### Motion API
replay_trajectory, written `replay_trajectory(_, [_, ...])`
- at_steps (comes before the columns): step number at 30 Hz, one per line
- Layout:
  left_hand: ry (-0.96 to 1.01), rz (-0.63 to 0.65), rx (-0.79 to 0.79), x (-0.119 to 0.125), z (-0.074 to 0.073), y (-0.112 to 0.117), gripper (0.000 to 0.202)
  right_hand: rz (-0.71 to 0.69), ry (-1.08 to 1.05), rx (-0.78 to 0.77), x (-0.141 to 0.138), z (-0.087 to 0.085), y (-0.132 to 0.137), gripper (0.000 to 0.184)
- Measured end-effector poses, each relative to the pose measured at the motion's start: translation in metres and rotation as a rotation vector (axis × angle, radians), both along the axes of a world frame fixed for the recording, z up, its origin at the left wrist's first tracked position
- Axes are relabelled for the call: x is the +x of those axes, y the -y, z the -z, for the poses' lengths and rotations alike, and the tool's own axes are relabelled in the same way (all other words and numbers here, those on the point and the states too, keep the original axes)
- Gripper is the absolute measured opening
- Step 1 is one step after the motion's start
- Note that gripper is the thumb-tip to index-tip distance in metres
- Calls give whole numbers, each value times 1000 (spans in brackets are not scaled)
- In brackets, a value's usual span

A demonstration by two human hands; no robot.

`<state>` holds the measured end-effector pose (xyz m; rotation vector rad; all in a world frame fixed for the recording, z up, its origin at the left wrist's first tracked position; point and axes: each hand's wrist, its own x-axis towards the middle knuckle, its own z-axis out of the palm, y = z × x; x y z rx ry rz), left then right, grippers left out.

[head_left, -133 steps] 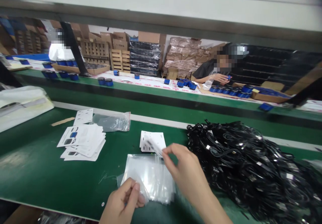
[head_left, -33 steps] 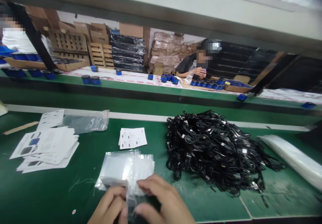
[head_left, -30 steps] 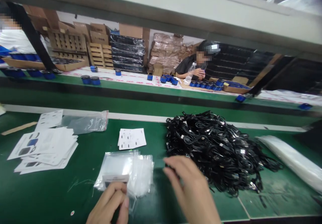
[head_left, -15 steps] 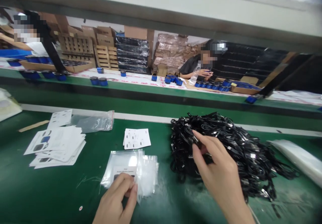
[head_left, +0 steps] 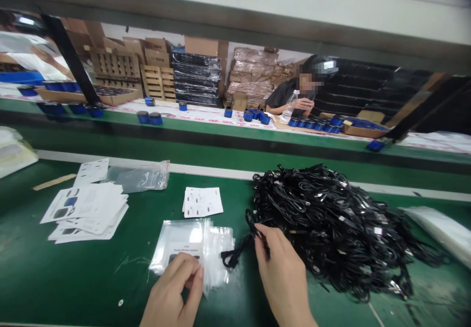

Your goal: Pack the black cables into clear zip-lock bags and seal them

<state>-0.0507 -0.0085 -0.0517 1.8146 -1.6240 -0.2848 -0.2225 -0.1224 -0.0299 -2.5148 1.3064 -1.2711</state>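
My left hand [head_left: 175, 292] pinches the near edge of a clear zip bag [head_left: 184, 248] with a printed card inside, on top of a small stack of such bags on the green table. My right hand [head_left: 281, 278] is closed on a coiled black cable [head_left: 239, 248], drawn a little out of the big heap of black cables [head_left: 331, 224] at the right. The cable's loose end lies between the bags and the heap. A small pile of white cards [head_left: 202, 201] lies just beyond the bags.
A fanned stack of printed leaflets [head_left: 86, 211] and a clear bag [head_left: 142, 177] lie at the left. Plastic sleeves [head_left: 441, 231] lie at the far right. Beyond a green conveyor [head_left: 228, 143], a person sits among blue round items [head_left: 149, 117] and cardboard trays.
My right hand left the bag, reached into the cable heap and pulled one coiled cable toward the bags. My left hand stayed on the bag.
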Motion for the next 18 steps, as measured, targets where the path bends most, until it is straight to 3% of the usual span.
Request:
replay_trajectory(2, [1, -6, 3, 0, 1, 0, 21, 32, -55, -102, -4, -6, 3, 19])
replay_trajectory(5, [-3, -15, 18, -1, 1, 0, 21, 22, 149, -24, -9, -15, 4, 13])
replay_trajectory(7, [-8, -9, 19, -1, 0, -1, 22, -24, 387, 204, -10, -20, 0, 11])
replay_trajectory(10, [8, 2, 2, 0, -1, -1, 21, -218, 722, 741, -4, -25, -15, 22])
replay_trajectory(13, [50, -6, -7, 1, -2, -1, 16, -403, 835, 1198, 5, -18, -36, 39])
replay_trajectory(15, [69, -13, 6, 1, -3, -2, 16, -404, 771, 1273, 8, -7, -45, 43])
replay_trajectory(18, [94, -22, -1, 1, -3, -4, 17, -357, 608, 1195, 2, 9, -48, 35])
